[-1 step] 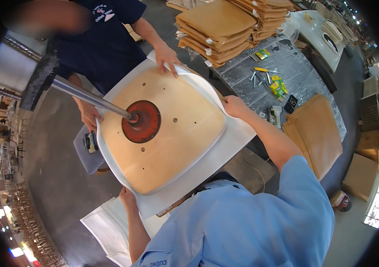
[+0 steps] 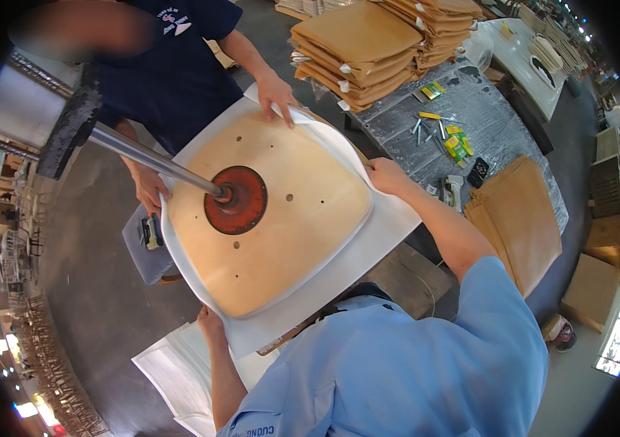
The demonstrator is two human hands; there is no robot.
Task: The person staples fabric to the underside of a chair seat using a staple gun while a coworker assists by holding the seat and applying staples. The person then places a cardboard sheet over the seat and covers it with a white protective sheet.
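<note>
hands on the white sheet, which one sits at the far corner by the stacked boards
The co-worker's hand in the dark blue sleeve; the other hands hold the sheet's near and side edges.

Stacked tan seat boards [image 2: 368, 51] beside scattered tools [image 2: 445, 135].

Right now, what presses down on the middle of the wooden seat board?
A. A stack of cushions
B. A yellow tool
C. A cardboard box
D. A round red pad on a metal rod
D: the round red pad on the metal rod sits on the middle of the wooden seat board.
</note>
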